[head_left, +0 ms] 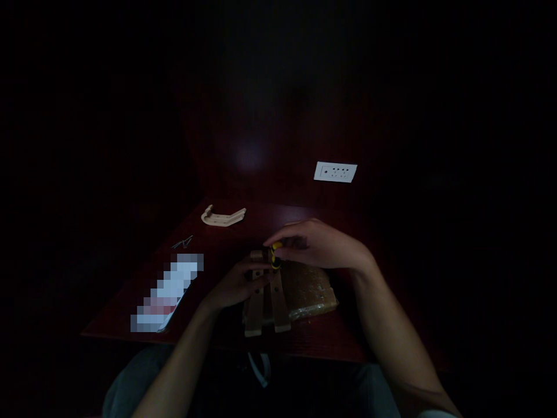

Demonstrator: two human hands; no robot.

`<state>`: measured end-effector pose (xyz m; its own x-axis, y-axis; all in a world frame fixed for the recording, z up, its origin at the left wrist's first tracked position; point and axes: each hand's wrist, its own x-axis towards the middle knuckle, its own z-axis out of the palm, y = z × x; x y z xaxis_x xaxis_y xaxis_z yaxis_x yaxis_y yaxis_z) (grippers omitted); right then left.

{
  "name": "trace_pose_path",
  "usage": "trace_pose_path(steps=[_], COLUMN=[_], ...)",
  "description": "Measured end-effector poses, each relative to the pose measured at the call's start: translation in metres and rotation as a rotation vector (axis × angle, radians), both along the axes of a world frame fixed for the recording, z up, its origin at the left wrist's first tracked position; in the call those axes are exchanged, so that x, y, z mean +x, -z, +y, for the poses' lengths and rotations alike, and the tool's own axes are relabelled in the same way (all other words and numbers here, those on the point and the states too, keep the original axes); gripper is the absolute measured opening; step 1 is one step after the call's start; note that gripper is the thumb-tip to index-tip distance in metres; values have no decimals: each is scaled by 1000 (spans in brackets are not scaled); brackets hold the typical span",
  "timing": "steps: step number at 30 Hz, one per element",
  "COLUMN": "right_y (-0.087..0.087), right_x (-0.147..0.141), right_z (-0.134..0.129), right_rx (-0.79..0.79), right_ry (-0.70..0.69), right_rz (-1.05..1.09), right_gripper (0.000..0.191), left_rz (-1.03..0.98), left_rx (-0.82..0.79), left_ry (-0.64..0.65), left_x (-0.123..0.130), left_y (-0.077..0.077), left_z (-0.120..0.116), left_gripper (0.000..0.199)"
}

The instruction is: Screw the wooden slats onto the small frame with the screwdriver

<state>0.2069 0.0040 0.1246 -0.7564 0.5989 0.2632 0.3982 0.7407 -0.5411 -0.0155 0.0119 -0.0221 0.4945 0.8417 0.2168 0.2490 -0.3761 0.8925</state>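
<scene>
The right hand point(324, 242) pinches a yellow-and-black tool handle point(275, 263); the left hand point(232, 284) lies across two drilled wooden strips point(256, 310), whether gripping I cannot tell

Left of centre, a hand could pass between the bracket point(224, 220) and left hand point(237, 284); around lower centre, right hand point(324, 244), slats point(256, 312) and block point(311, 290) obstruct.
</scene>
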Motion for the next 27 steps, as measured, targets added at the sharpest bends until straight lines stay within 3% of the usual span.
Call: trace_pose_path(steps=[4,11,19,27], right_y=[1,6,3,7], right_x=[-5,-12,-4,-8], right_z=[0,2,1,4], right_rx=[43,95,29,111], right_ry=[45,110,-18,105], right_rz=[15,-3,29,55], right_gripper=[17,21,20,18], left_rz=[15,48,36,69], left_rx=[-12,-19,-5,-27], left_ry=[-22,-62,-27,-75], left_x=[-1,-3,0,0], left_y=[2,4,-3,-4], left_z=[1,1,-1,-3], left_gripper=[26,28,25,28])
